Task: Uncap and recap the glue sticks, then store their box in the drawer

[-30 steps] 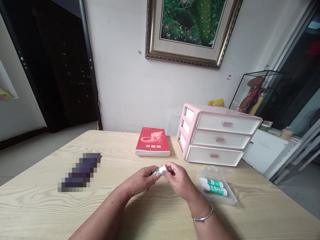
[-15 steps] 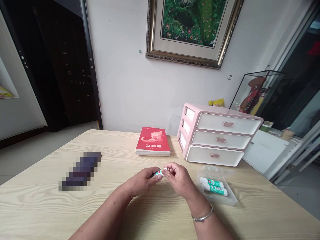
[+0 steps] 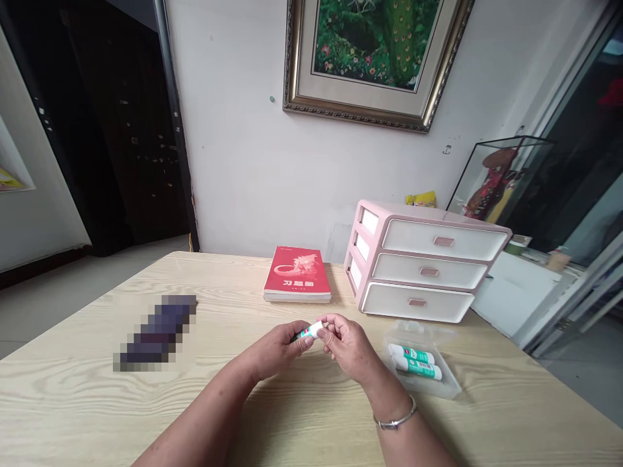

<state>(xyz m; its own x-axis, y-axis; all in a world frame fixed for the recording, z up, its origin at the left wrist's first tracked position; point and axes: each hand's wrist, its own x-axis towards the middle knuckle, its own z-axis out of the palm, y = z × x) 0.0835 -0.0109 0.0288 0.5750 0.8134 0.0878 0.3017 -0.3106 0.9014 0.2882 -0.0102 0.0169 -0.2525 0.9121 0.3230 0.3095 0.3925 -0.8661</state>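
Observation:
A white and green glue stick (image 3: 312,331) is held above the table between my two hands. My left hand (image 3: 278,351) is closed around its green lower end, the thumb lying along the near side. With thumb and fingertips, my right hand (image 3: 346,344) pinches the white cap end; the fingers partly hide that tip. To the right of my right hand stands an open clear plastic box (image 3: 450,388). Two more glue sticks (image 3: 418,367) of the same white and green lie side by side in it.
A red-covered book stack (image 3: 296,274) lies beyond my hands. Behind the box stands a pink and white drawer unit (image 3: 428,271), its three drawers closed. A dark pixelated object (image 3: 158,333) rests at the left of the wooden table (image 3: 92,402).
My right fingers have shifted slightly on the glue stick, so more of its white end shows. My left hand has barely moved and keeps its hold.

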